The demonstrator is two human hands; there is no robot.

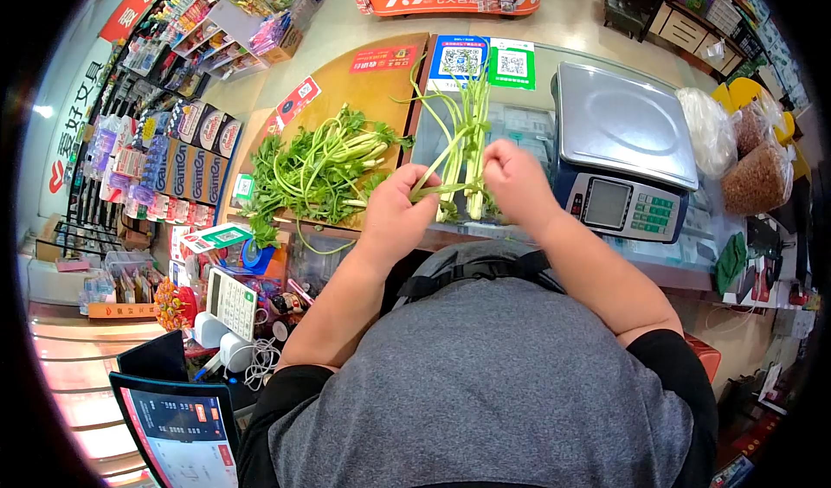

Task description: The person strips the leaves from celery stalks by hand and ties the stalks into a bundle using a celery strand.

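Observation:
Pale green stalks (pixel 472 133) lie lengthwise on the glass counter, their cut ends toward me. My left hand (pixel 402 211) is at their left side, its fingers closed on a green stalk. At their right side is my right hand (pixel 515 181), fingers curled in; what it holds, if anything, is hidden. A heap of leafy greens (pixel 320 159) is spread on the wooden counter top (pixel 363 77) to the left, with one thin stem hanging over the near edge.
A silver weighing scale (pixel 623 125) stands right of the stalks, with plastic bags (pixel 757 176) beyond it. QR code cards (pixel 512 64) lie behind the stalks. A calculator (pixel 232 302) and a screen (pixel 177 436) are at the lower left.

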